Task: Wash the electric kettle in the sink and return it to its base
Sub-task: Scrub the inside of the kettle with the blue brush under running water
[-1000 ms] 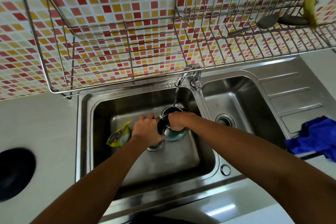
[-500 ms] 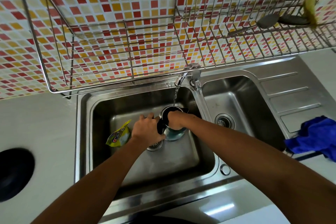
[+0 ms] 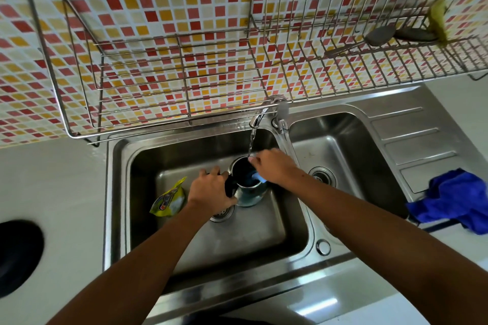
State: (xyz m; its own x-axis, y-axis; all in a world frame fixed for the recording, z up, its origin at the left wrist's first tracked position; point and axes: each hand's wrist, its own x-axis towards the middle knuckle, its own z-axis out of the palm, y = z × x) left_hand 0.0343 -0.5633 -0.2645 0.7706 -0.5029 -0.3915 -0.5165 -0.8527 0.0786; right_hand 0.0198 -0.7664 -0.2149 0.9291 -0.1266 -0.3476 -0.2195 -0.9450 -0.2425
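Pale countertop [image 3: 52,179], steel double sink [image 3: 237,293] set into it. Left basin [image 3: 250,240]: yellow pouch [image 3: 169,199] leaning at the left wall, kettle [image 3: 248,195] upright beside the drain strainer [image 3: 221,213] — contact with the basin floor not visible. Ribbed drainboard [image 3: 422,145] on the right, blue cloth [image 3: 454,200] bunched over its near corner. Black round disc [image 3: 18,253] on the counter, far left. Wire rack [image 3: 171,82] stands behind the sink — its feet are on the counter.
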